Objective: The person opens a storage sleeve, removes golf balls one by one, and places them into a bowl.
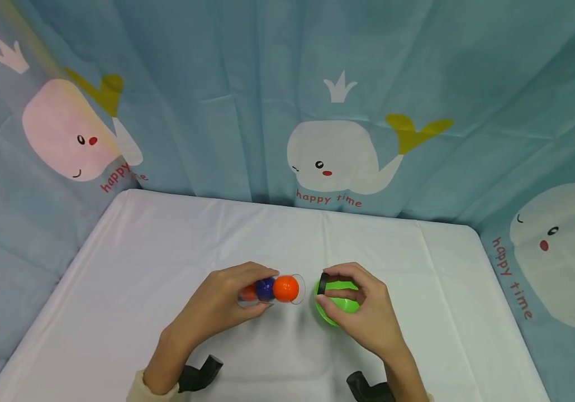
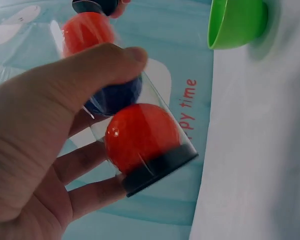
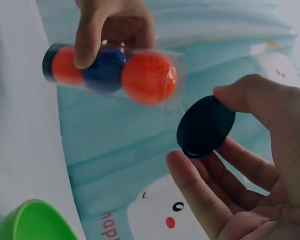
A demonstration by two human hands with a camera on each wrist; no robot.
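Observation:
My left hand (image 1: pixel 222 296) grips a clear plastic tube (image 3: pixel 180 75) around its side, holding it lengthwise above the table. Inside sit a blue ball (image 3: pixel 105 70) between two orange balls, and a black cap (image 2: pixel 160 170) closes the end on the left. The tube's other end is uncapped and points toward my right hand (image 1: pixel 370 304). Between thumb and fingertips, that hand pinches a round black lid (image 3: pixel 206 126), held a short gap from the uncapped end. A green bowl (image 2: pixel 245 25) stands on the table below the right hand, which partly covers it in the head view.
A white cloth covers the table (image 1: pixel 166 240). Blue curtains (image 1: pixel 207 128) printed with whales hang along its back and both sides. Black wrist mounts (image 1: pixel 200 375) show near both forearms at the front.

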